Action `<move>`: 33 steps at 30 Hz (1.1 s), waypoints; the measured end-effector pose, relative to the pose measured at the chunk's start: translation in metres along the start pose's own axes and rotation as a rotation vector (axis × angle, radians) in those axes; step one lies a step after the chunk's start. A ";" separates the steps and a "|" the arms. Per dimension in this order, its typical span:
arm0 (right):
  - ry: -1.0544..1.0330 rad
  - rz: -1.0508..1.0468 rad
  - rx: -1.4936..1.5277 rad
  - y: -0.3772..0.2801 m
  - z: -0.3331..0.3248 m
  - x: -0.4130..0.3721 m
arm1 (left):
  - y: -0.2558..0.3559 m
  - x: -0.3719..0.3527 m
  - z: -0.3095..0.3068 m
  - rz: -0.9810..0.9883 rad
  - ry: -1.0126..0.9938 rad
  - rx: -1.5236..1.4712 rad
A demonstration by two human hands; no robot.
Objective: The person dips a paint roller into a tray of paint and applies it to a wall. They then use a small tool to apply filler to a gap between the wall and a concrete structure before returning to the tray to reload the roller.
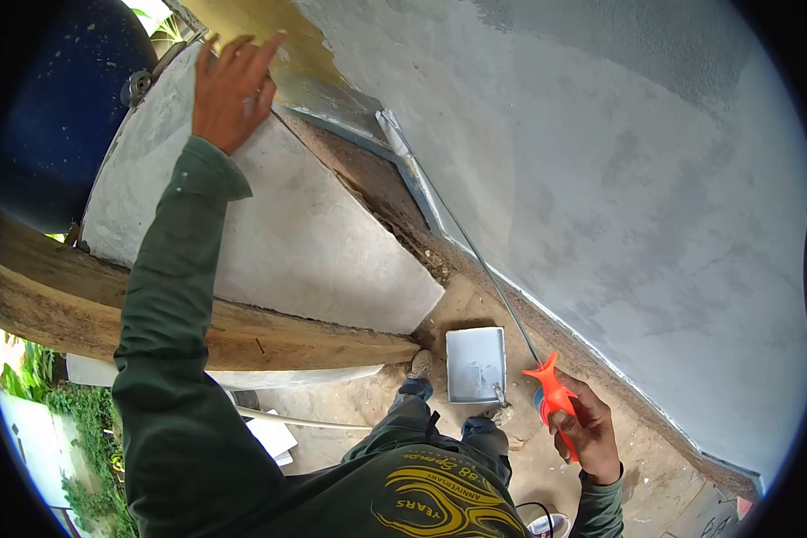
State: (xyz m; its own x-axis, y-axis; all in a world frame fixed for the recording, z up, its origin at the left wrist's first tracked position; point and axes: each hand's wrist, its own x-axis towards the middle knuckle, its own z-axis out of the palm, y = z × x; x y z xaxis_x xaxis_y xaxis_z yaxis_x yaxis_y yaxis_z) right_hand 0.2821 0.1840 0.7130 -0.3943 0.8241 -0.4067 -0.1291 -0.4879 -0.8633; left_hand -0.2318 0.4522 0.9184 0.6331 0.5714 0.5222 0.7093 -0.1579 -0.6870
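My right hand (pixel 587 426) is wrapped around the orange handle of a paint roller (pixel 558 394). Its long thin metal rod runs up and left along the grey wall (pixel 637 224). At the far end, the small white roller head (pixel 394 134) is at the wall's bluish-grey bottom trim. A small blue round thing shows partly behind the handle. My left hand (pixel 233 94) is raised at upper left, fingers spread and holding nothing. It overlaps the top of a whitish slab (pixel 305 242) and the yellowish part of the wall.
A paint tray (pixel 475 332) with grey paint stands on the floor by my feet. A wooden beam (pixel 305 345) runs along the slab's lower side. A large dark blue tank (pixel 63 108) is at upper left. A white container (pixel 551 524) sits at the bottom.
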 end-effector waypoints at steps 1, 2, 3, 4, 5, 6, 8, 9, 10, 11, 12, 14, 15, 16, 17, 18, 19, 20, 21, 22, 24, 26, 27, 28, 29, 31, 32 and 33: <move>-0.009 -0.010 0.004 0.002 0.002 0.006 | -0.009 0.005 -0.009 -0.038 0.010 0.083; -0.011 -0.006 0.006 0.004 0.005 0.013 | -0.016 0.007 -0.015 -0.076 0.019 0.165; -0.019 -0.014 0.001 0.005 0.010 0.021 | -0.022 0.007 -0.019 -0.075 0.015 0.165; -0.028 -0.022 -0.005 0.007 0.014 0.030 | -0.028 0.006 -0.021 -0.097 0.001 0.212; -0.029 -0.022 -0.005 0.010 0.019 0.041 | -0.034 0.004 -0.021 -0.119 -0.013 0.261; -0.056 -0.057 -0.001 0.014 0.023 0.054 | -0.039 -0.001 -0.018 -0.129 -0.075 0.285; -0.091 -0.095 0.018 0.020 0.035 0.079 | -0.044 -0.009 -0.013 -0.113 -0.083 0.288; -0.091 -0.096 0.018 0.020 0.041 0.090 | -0.045 -0.009 -0.011 -0.095 -0.091 0.289; -0.092 -0.084 -0.003 0.018 0.047 0.102 | -0.044 -0.008 -0.010 -0.096 -0.090 0.288; -0.093 -0.068 -0.027 0.017 0.053 0.113 | -0.041 -0.006 -0.011 -0.099 -0.110 0.320; -0.106 -0.071 -0.022 0.014 0.058 0.125 | -0.038 -0.005 -0.012 -0.104 -0.135 0.352; -0.130 -0.093 -0.011 0.016 0.071 0.152 | -0.038 -0.006 -0.012 -0.101 -0.139 0.362; -0.150 -0.122 0.008 0.017 0.077 0.166 | -0.038 -0.007 -0.011 -0.092 -0.135 0.373; -0.156 -0.119 0.010 0.015 0.083 0.179 | -0.038 -0.008 -0.011 -0.098 -0.142 0.380; -0.167 -0.119 0.003 0.016 0.088 0.193 | -0.038 -0.007 -0.011 -0.093 -0.142 0.397; -0.173 -0.135 -0.002 0.018 0.093 0.207 | -0.037 -0.007 -0.011 -0.088 -0.141 0.414; -0.179 -0.152 -0.006 0.019 0.098 0.220 | -0.037 -0.007 -0.010 -0.095 -0.146 0.422; -0.177 -0.129 -0.011 0.019 0.102 0.232 | -0.036 -0.007 -0.010 -0.099 -0.145 0.424; -0.188 -0.131 -0.012 0.022 0.108 0.244 | -0.036 -0.007 -0.010 -0.102 -0.144 0.427; -0.182 -0.137 -0.024 0.024 0.112 0.257 | -0.036 -0.007 -0.010 -0.102 -0.149 0.425; -0.176 -0.134 -0.038 0.027 0.120 0.279 | -0.035 -0.007 -0.010 -0.109 -0.154 0.428; -0.184 -0.144 -0.046 0.028 0.129 0.296 | -0.035 -0.006 -0.010 -0.115 -0.158 0.428; -0.188 -0.151 -0.053 0.028 0.132 0.304 | -0.035 -0.006 -0.010 -0.117 -0.159 0.428; -0.190 -0.151 -0.054 0.027 0.135 0.311 | -0.034 -0.006 -0.011 -0.119 -0.160 0.427; -0.199 -0.145 -0.052 0.026 0.138 0.319 | -0.034 -0.006 -0.011 -0.120 -0.161 0.429; -0.206 -0.136 -0.049 0.023 0.143 0.331 | -0.033 -0.005 -0.012 -0.127 -0.163 0.423; -0.218 -0.151 -0.048 0.021 0.147 0.338 | -0.033 -0.005 -0.012 -0.126 -0.165 0.421; -0.231 -0.166 -0.045 0.018 0.151 0.344 | -0.033 -0.005 -0.012 -0.125 -0.164 0.416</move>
State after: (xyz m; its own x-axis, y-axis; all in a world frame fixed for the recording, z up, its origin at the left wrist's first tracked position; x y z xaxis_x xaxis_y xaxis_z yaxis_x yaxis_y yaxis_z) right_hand 0.0063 0.4151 0.6025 -0.5684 0.8018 -0.1845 -0.1704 -0.3341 -0.9270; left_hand -0.2546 0.4451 0.9442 0.4694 0.6904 0.5505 0.5713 0.2379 -0.7855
